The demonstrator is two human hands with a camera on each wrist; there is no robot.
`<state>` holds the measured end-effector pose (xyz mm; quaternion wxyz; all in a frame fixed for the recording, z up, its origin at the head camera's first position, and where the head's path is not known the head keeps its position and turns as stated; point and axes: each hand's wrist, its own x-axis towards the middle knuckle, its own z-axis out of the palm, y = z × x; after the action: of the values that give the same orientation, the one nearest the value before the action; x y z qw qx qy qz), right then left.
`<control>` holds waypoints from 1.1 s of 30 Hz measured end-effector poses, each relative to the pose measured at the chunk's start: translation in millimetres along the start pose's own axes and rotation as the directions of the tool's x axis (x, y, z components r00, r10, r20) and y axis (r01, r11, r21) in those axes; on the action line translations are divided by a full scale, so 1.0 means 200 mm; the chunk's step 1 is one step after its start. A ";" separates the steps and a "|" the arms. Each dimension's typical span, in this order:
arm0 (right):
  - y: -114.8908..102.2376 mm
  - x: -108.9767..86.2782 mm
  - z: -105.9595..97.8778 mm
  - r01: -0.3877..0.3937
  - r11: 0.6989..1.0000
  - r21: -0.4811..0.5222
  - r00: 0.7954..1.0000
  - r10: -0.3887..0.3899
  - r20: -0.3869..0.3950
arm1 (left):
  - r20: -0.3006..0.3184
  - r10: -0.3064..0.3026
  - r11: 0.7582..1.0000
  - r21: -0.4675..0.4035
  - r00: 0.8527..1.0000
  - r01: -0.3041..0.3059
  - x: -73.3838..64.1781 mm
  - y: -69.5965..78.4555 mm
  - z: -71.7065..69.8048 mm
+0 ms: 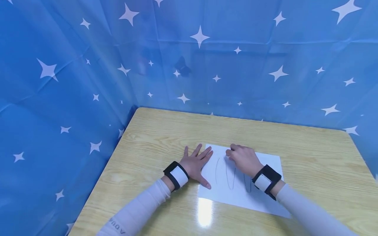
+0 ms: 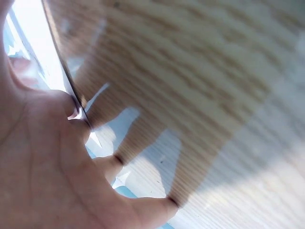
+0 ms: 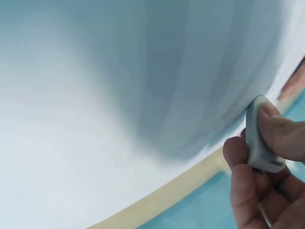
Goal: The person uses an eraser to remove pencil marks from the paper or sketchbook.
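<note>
A white sheet of paper (image 1: 212, 193) lies on the table, marked with several thin, dark curved lines (image 1: 226, 173). My left hand (image 1: 195, 165) rests at the sheet's left edge with fingers spread, thumb and fingertips reaching onto the paper. In the left wrist view its palm (image 2: 57, 167) faces the wood, fingertips touching down. Over the upper middle of the sheet, my right hand (image 1: 245, 160) is curled. The right wrist view shows it pinching a small whitish eraser (image 3: 257, 143) between thumb and fingers, one end against the paper. From the head view the eraser is hidden by the hand.
The light wood-grain table (image 1: 153, 141) extends around the paper on all sides. A blue curtain (image 1: 165, 65) with white stars hangs behind the table and along its left side. Glare (image 1: 204, 211) shines on the table just below the sheet.
</note>
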<state>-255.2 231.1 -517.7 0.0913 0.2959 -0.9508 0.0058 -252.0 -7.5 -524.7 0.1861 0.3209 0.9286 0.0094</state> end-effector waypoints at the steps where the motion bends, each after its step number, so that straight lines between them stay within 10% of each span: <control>1: 0.03 -0.04 -0.01 -0.012 1.000 0.003 1.000 0.012 0.002 | -0.001 0.005 1.000 -0.010 1.000 -0.005 -0.01 0.01 -0.01; 9: 0.15 -0.18 -0.03 -0.044 0.998 0.046 0.998 0.045 -0.034 | -0.004 0.010 1.000 -0.024 1.000 -0.010 -0.04 -0.02 -0.03; 22: -0.14 0.10 0.02 0.067 0.997 0.022 0.998 -0.067 -0.007 | -0.001 0.031 0.999 -0.016 1.000 -0.031 -0.02 0.05 -0.03; 33: 0.11 -0.19 -0.01 0.004 1.000 0.001 1.000 -0.004 -0.027 | -0.010 0.023 0.999 -0.032 1.000 -0.023 -0.03 0.01 -0.02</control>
<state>-236.5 270.8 -522.1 0.1041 0.2976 -0.9489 0.0104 -248.7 -9.4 -519.2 0.1866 0.3285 0.9255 0.0280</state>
